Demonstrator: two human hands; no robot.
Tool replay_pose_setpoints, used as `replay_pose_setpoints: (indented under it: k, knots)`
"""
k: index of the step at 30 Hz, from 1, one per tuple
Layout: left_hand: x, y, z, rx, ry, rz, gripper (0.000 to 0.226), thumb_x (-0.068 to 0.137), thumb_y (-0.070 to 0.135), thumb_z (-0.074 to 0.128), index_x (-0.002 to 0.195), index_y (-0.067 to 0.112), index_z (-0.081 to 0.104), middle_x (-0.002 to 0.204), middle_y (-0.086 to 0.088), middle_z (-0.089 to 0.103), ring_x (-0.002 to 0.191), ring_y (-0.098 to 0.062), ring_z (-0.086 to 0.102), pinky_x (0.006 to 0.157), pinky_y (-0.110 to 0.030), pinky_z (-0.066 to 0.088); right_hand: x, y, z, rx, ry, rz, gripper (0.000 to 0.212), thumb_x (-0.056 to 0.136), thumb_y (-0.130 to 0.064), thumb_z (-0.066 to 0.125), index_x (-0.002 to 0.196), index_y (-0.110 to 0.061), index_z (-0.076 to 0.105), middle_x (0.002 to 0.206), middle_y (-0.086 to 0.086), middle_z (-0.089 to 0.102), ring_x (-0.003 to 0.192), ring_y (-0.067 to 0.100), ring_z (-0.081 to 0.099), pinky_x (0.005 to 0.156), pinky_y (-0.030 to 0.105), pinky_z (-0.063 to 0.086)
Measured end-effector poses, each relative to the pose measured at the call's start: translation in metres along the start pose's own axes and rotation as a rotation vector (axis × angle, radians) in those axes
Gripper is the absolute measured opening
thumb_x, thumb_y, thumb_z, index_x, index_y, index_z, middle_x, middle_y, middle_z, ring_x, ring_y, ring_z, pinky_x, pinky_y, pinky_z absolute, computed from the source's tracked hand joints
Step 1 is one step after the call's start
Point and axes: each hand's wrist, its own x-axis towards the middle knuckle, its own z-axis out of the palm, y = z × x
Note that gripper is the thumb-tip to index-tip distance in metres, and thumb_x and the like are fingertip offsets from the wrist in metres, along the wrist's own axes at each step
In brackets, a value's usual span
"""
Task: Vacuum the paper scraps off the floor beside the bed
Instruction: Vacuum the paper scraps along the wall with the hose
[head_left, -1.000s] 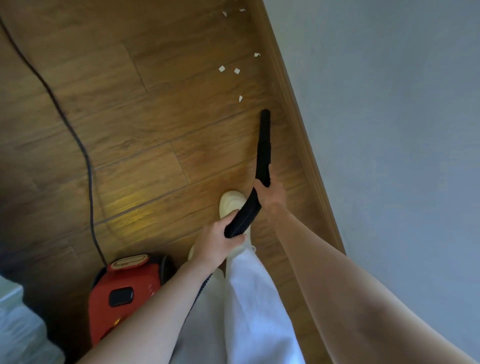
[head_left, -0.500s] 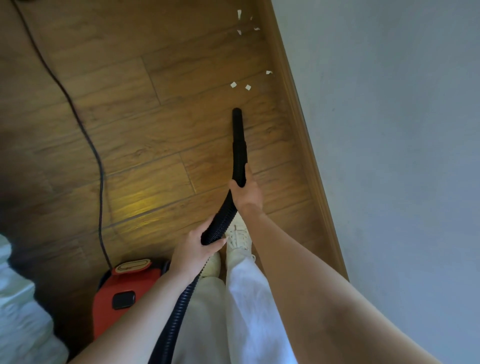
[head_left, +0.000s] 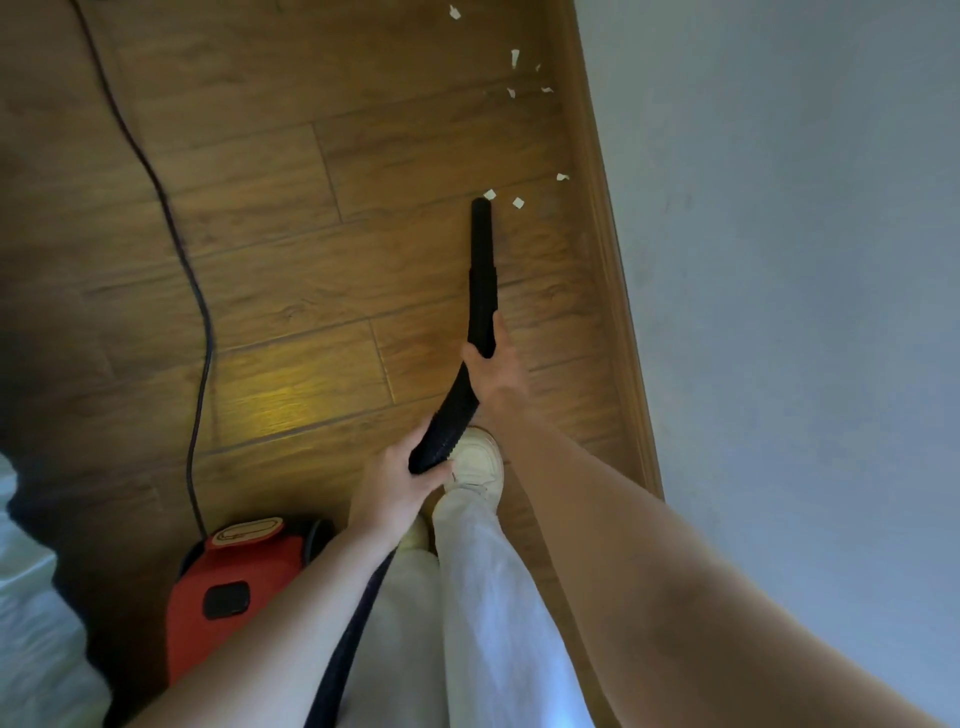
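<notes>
Nozzle (head_left: 481, 270): black rigid tube, tip at the floor (head_left: 291, 218), just beside the nearest paper scraps (head_left: 490, 195); angled low so suction meets them.
Right hand (head_left: 493, 369): fingers wrapped round the nozzle's rear end, steering.
Left hand (head_left: 395, 486): fingers closed on the ribbed hose (head_left: 444, 426), taking its weight and slack.
Further scraps: scattered along the floor's right edge by the skirting board (head_left: 608, 249), not yet reached.
Red vacuum body (head_left: 234, 592): parked behind, near the lower-left corner of the floor; power cord (head_left: 171, 218) trails away, well apart from the scraps.
</notes>
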Motion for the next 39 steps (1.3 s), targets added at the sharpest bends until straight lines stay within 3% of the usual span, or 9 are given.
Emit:
replay_pose_setpoints:
  k: [5, 11, 15, 20, 23, 25, 29, 34, 39]
  knots:
    - [0.037, 0.029, -0.005, 0.001, 0.014, 0.061, 0.061, 0.082, 0.025, 0.073, 0.138, 0.028, 0.048, 0.100, 0.001, 0.070, 0.073, -0.014, 0.062, 0.065, -0.019, 0.049, 0.035, -0.029, -0.018, -0.044, 0.016, -0.053, 0.067, 0.097, -0.031, 0.050, 0.154, -0.025, 0.015, 0.149, 0.005, 0.040, 0.130, 0.024, 0.044, 0.105, 0.032, 0.038]
    - [0.029, 0.039, 0.003, -0.029, -0.047, 0.061, 0.062, 0.083, 0.017, 0.073, 0.139, 0.023, 0.046, 0.107, 0.000, 0.068, 0.067, -0.002, 0.055, 0.058, -0.007, 0.045, 0.033, -0.015, -0.027, -0.056, 0.018, -0.063, 0.069, 0.095, -0.031, 0.053, 0.154, -0.023, 0.017, 0.149, 0.005, 0.040, 0.130, 0.024, 0.044, 0.108, 0.040, 0.039]
    - [0.010, 0.027, 0.012, 0.013, -0.122, -0.010, 0.064, 0.084, 0.020, 0.072, 0.141, 0.027, 0.044, 0.097, 0.005, 0.067, 0.055, 0.003, 0.055, 0.049, -0.006, 0.038, 0.014, 0.019, -0.031, -0.032, 0.026, -0.001, 0.065, 0.096, -0.029, 0.052, 0.153, -0.022, 0.021, 0.146, 0.005, 0.043, 0.127, 0.023, 0.047, 0.106, 0.037, 0.041]
    - [0.000, 0.029, 0.019, 0.056, -0.166, 0.003, 0.063, 0.084, 0.024, 0.072, 0.140, 0.032, 0.044, 0.105, 0.014, 0.065, 0.074, -0.005, 0.065, 0.060, -0.016, 0.048, 0.008, 0.039, -0.037, -0.067, 0.057, 0.084, 0.055, 0.095, -0.031, 0.051, 0.146, -0.016, 0.038, 0.135, 0.010, 0.054, 0.116, 0.023, 0.055, 0.094, 0.033, 0.048]
    - [0.010, 0.034, 0.021, 0.011, -0.141, 0.002, 0.063, 0.083, 0.022, 0.073, 0.140, 0.029, 0.047, 0.102, 0.011, 0.066, 0.072, -0.011, 0.065, 0.063, -0.023, 0.051, 0.016, 0.028, -0.042, -0.057, 0.060, 0.011, 0.062, 0.096, -0.031, 0.051, 0.152, -0.022, 0.025, 0.144, 0.007, 0.046, 0.124, 0.023, 0.050, 0.104, 0.038, 0.043]
    - [0.020, 0.036, 0.019, -0.015, -0.107, 0.025, 0.064, 0.082, 0.022, 0.074, 0.139, 0.029, 0.047, 0.102, 0.004, 0.069, 0.069, -0.010, 0.064, 0.059, -0.017, 0.050, 0.023, 0.013, -0.044, -0.029, 0.047, -0.024, 0.068, 0.096, -0.032, 0.052, 0.154, -0.023, 0.017, 0.149, 0.004, 0.040, 0.129, 0.022, 0.045, 0.108, 0.036, 0.039]
    - [0.030, 0.039, 0.010, -0.034, -0.094, 0.047, 0.065, 0.081, 0.021, 0.076, 0.139, 0.026, 0.048, 0.116, -0.002, 0.068, 0.091, -0.023, 0.067, 0.065, -0.008, 0.047, 0.027, -0.003, -0.042, -0.021, 0.063, -0.029, 0.070, 0.097, -0.032, 0.052, 0.154, -0.022, 0.014, 0.152, 0.005, 0.035, 0.133, 0.022, 0.041, 0.111, 0.037, 0.036]
    - [0.016, 0.035, 0.008, 0.068, -0.177, 0.044, 0.063, 0.083, 0.019, 0.073, 0.139, 0.027, 0.046, 0.092, 0.006, 0.065, 0.059, 0.001, 0.054, 0.054, -0.008, 0.041, 0.007, 0.025, -0.037, -0.007, 0.152, 0.065, 0.064, 0.096, -0.033, 0.051, 0.152, -0.022, 0.022, 0.143, 0.005, 0.047, 0.123, 0.022, 0.050, 0.105, 0.039, 0.043]
    - [0.019, 0.035, 0.018, 0.112, -0.221, 0.060, 0.063, 0.084, 0.019, 0.072, 0.140, 0.027, 0.044, 0.116, 0.005, 0.065, 0.079, -0.004, 0.063, 0.062, -0.007, 0.046, 0.001, 0.039, -0.048, -0.003, 0.212, 0.104, 0.066, 0.097, -0.034, 0.050, 0.153, -0.027, 0.017, 0.138, 0.006, 0.052, 0.117, 0.022, 0.054, 0.096, 0.035, 0.048]
